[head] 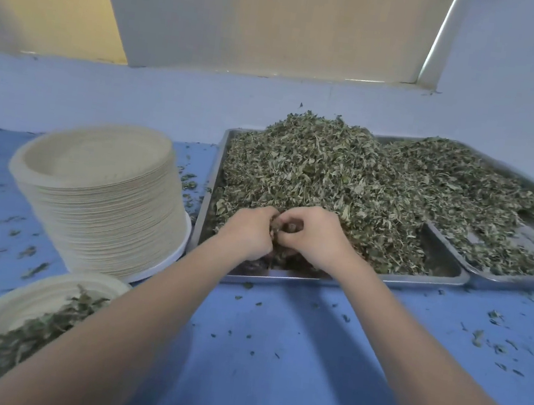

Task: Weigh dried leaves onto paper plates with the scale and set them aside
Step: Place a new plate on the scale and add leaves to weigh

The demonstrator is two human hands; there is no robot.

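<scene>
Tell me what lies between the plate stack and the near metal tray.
In the head view, only a narrow strip of blue table with scattered leaf bits separates the plate stack from the near tray.

Blue table [272, 356]: two metal trays [418, 280] of dried leaves [322, 182], plate stack [102, 201], filled plate [25, 299], scattered crumbs [478, 339].

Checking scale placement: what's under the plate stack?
The plate stack sits on a white round base, only its rim showing. Whether that is the scale cannot be told; no display is visible, the stack covers its top.
</scene>
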